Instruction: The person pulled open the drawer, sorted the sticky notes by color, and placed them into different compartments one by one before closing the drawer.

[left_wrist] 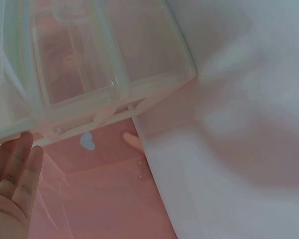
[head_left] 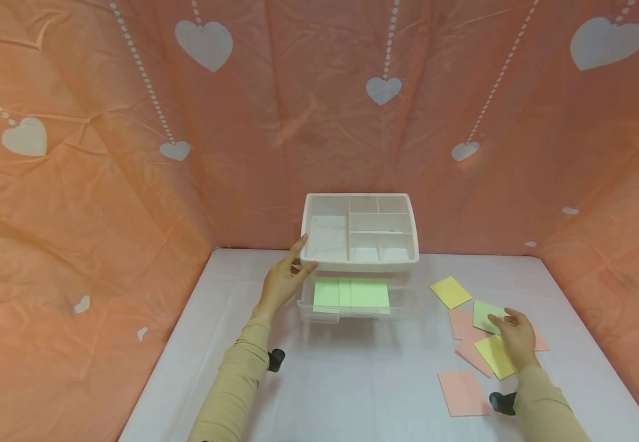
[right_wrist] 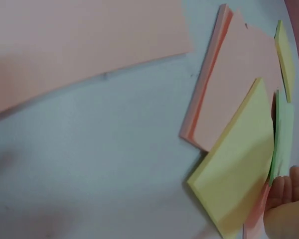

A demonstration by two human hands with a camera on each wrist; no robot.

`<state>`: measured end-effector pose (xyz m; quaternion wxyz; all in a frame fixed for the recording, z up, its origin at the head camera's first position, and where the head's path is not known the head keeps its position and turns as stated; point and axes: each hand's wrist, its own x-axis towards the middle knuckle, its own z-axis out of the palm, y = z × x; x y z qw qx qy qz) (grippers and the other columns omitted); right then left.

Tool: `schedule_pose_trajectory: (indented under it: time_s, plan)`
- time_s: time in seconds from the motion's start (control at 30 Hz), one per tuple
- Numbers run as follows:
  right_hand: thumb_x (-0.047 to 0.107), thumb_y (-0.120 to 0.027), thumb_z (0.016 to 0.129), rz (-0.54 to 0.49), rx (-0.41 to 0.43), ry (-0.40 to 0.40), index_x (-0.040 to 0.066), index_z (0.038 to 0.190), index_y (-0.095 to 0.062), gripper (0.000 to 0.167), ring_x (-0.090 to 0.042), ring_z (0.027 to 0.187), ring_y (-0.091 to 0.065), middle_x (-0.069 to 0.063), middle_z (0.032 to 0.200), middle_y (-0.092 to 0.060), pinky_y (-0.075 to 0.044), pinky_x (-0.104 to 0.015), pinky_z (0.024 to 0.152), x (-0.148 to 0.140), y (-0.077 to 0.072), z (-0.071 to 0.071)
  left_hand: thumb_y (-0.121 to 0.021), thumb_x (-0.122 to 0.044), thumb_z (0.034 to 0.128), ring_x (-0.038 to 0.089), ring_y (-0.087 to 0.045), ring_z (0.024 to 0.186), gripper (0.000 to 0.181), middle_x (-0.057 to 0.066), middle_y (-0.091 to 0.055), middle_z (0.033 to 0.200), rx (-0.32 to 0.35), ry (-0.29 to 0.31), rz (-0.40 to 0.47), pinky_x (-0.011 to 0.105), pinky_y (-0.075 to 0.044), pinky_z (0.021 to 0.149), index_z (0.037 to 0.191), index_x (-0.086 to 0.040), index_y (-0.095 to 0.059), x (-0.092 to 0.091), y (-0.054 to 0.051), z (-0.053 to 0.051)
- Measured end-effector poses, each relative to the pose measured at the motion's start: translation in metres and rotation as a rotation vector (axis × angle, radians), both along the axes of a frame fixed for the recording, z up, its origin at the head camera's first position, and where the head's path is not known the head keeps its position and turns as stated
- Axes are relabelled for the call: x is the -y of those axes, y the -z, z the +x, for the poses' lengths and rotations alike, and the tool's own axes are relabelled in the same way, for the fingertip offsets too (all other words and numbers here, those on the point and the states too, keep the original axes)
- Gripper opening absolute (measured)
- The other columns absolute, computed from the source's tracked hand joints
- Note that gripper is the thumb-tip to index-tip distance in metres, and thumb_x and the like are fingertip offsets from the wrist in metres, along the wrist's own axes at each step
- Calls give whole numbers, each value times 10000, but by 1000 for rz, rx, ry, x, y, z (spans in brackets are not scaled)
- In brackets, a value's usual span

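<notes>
A white-topped drawer organizer (head_left: 359, 265) stands at the back middle, its clear drawer (head_left: 325, 314) pulled out with green sticky-note pads (head_left: 366, 293) lying inside. My left hand (head_left: 283, 285) touches the organizer's front left corner, thumb at the front rim and fingers along the side; in the left wrist view those fingers look straight. At the right, my right hand (head_left: 518, 337) has bent fingers and thumb at the right end of a green sticky-note pad (head_left: 485, 316). Yellow pads (head_left: 496, 357) and pink pads (head_left: 474, 356) lie around it, some overlapping.
Another yellow pad (head_left: 451, 292) lies behind the pile, and a separate pink pad (head_left: 463, 393) is nearer the front. Compartments divide the organizer's top tray (head_left: 327, 236). Orange cloth (head_left: 297, 135) with hearts surrounds the white table (head_left: 352, 393) at the back and sides.
</notes>
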<state>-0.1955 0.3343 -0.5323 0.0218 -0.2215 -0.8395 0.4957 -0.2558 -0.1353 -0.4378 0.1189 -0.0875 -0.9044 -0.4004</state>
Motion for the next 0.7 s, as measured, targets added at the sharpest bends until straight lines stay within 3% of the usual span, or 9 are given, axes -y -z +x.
schedule_pose_trajectory:
  time_s: [0.1,0.23,0.5,0.7]
  plan:
    - [306,-482,946,16,47,-1,-96,1423,-212,680,-487,1278,-285,-364,1400,-278,-292,-562,1051,-2,2,3,-593,-494,865,236,-677,843,640,129,-675,1022,4,2,0,421,-538,773,1397,-544,-240,0,0,0]
    - [245,-532,915,66,83,-20,-142,1402,-199,706,-524,1265,-285,-400,1381,-279,-288,-577,1058,-4,4,6,-587,-505,865,238,-678,850,642,129,-672,1032,11,5,-3,427,-538,773,1396,-551,-229,0,0,0]
    - [215,-582,872,214,92,-51,-222,1314,-280,690,-536,1149,-339,-423,1288,-347,-337,-589,957,-5,7,6,-583,-506,867,237,-679,856,637,130,-670,1046,21,2,-1,432,-538,772,1394,-555,-228,-1,-1,1]
    - [229,-575,867,223,118,-35,-230,1254,-354,639,-504,1064,-379,-426,1248,-383,-373,-532,857,-4,7,6,-579,-510,869,237,-680,854,635,131,-673,1045,18,0,-4,430,-537,776,1398,-546,-231,0,-1,1]
